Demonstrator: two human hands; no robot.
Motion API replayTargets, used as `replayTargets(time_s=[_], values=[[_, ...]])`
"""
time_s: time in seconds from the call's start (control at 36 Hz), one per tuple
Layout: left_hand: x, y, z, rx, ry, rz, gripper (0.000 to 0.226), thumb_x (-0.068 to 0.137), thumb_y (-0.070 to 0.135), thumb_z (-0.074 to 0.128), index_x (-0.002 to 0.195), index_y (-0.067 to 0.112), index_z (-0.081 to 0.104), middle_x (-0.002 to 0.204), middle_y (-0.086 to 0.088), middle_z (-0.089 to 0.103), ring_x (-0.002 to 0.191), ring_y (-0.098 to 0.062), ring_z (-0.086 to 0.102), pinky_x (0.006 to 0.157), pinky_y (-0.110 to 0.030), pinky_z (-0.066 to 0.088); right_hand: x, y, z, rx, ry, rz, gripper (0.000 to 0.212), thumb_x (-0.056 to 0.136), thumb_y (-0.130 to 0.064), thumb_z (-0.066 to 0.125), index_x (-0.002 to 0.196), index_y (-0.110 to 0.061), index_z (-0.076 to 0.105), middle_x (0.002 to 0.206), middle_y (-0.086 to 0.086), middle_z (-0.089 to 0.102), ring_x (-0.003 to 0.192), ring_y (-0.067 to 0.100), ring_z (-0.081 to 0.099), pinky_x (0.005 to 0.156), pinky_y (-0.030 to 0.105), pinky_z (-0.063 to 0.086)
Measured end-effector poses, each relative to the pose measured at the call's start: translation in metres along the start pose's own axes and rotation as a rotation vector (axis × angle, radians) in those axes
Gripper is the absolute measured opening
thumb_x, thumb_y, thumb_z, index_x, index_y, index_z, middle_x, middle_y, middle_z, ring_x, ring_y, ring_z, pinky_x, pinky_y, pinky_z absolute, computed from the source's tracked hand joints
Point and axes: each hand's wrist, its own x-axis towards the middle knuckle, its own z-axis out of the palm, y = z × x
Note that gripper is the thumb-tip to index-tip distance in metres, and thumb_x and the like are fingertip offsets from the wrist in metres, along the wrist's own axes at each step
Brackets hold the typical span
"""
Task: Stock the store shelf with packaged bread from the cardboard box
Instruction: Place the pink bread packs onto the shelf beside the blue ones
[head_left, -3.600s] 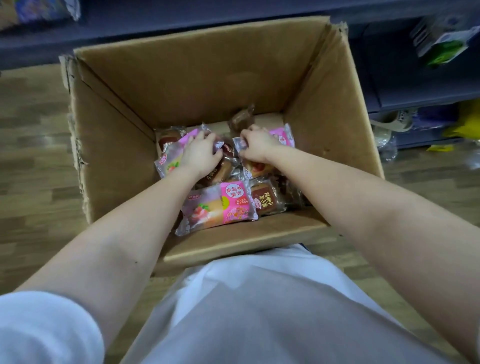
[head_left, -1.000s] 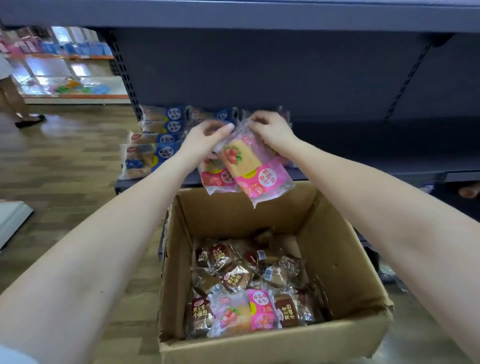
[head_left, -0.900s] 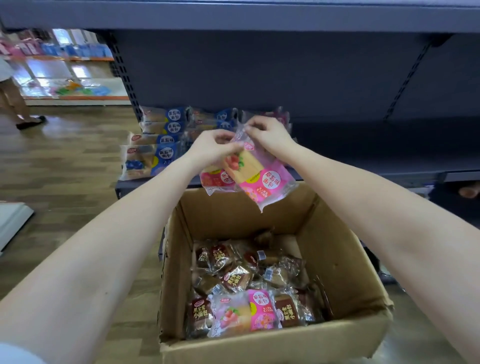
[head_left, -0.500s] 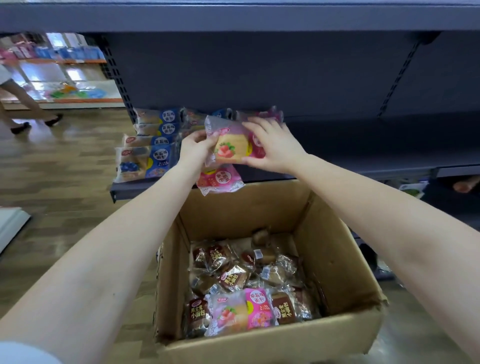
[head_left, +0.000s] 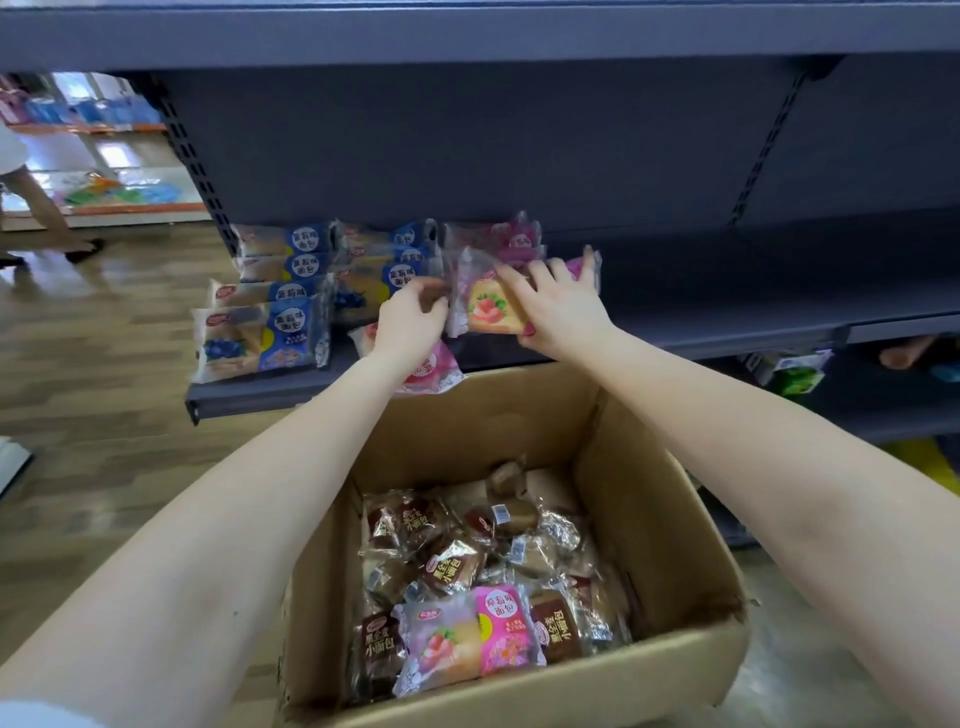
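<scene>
My right hand (head_left: 558, 301) lies with spread fingers on a pink strawberry bread pack (head_left: 485, 306) and presses it against the pink stack (head_left: 493, 241) on the dark shelf (head_left: 727, 317). My left hand (head_left: 410, 317) is curled by that pack's left edge, and I cannot tell whether it grips it. Another pink pack (head_left: 428, 371) lies under my left wrist at the shelf's front edge. Blue bread packs (head_left: 260, 338) are stacked on the shelf's left end. The open cardboard box (head_left: 670, 571) below holds one pink pack (head_left: 467, 642) and several brown bread packs (head_left: 447, 566).
The upper shelf board (head_left: 467, 31) overhangs the working level. A lower shelf at right carries a green-and-white carton (head_left: 792, 371). A person's legs (head_left: 41, 208) are on the wooden floor (head_left: 104, 441) at far left, in front of a distant display.
Both hands lifted pink packs out of the box to the shelf. Over the last second the pack went from hanging in front of the shelf to lying flat on it under my right hand.
</scene>
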Motion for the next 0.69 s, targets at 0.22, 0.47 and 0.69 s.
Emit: replayTargets(time_s=[0.22,0.47,0.69], values=[[0.005,-0.029,0.007,0.439,-0.029,-0.106,0.047,0.094,0.028,0.045,0.139,0.016,0.04,0.136,-0.017,0.048,0.125,-0.042,0.041,0.108,-0.052,0.026,-0.005,0.009,0.017,0.009,-0.167,0.001,0.093,0.079,-0.04,0.069,0.151,-0.024,0.013,0.14,0.009,0.039,0.127,0.032,0.036,0.104,0.071,0.011],[0.0,-0.045,0.014,0.5,-0.019,-0.082,0.045,0.095,0.03,0.04,0.139,0.019,0.042,0.147,-0.014,0.04,0.134,-0.039,0.032,0.114,-0.054,0.015,0.003,-0.006,0.035,0.081,-0.211,-0.036,0.088,0.085,-0.045,0.06,0.152,-0.026,0.006,0.144,0.007,0.037,0.134,0.03,0.031,0.108,0.065,0.011],[-0.003,-0.036,0.013,0.57,-0.078,-0.139,0.064,0.088,0.057,0.047,0.143,0.025,0.036,0.148,-0.012,0.036,0.137,-0.04,0.025,0.112,-0.059,0.014,-0.003,-0.004,0.039,0.13,-0.185,0.036,0.087,0.083,-0.043,0.061,0.151,-0.025,0.009,0.142,0.009,0.039,0.131,0.03,0.033,0.108,0.063,0.014]])
